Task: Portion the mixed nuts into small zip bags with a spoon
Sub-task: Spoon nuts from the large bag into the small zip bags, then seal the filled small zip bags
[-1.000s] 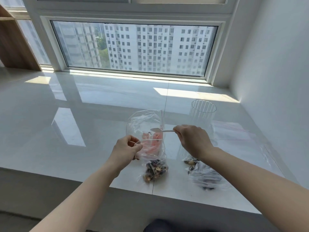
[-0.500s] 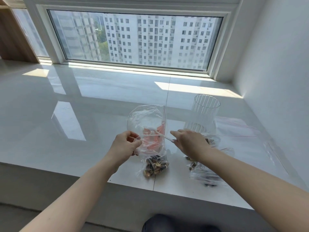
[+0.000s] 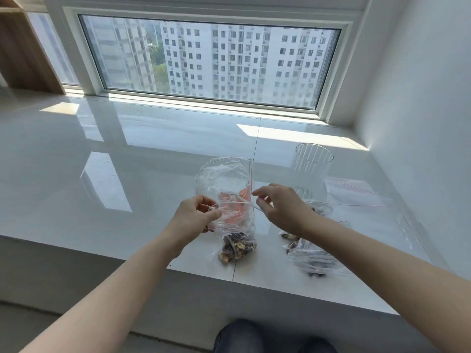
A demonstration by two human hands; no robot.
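Sill (image 3: 127, 189): glossy white stone, hard and slick; bags will likely slide on it.
Glass (image 3: 312, 169): clear, ribbed, upright cylinder, fragile, behind the right hand (image 3: 283, 208).
Bag (image 3: 226, 197): thin, limp clear film with a red zip line, light; standing at mid-sill, best held by the rim. Left hand (image 3: 196, 216) pinches its mouth open.
Spoon (image 3: 251, 203): slim, pale, stiff; right hand pinches the handle, bowl inside the bag.
Nuts (image 3: 237, 247): small, hard, loose brown pieces at the bag's bottom.

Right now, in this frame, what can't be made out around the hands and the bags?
- Spoon bowl: head view, lost behind wrinkled zip bag; only the handle at the right hand shows.
- Second nut bag: partly covered by the right forearm.
- Left hand fingertips: curled under, grip point hidden.
- Flat bags far right: count unclear, transparent.
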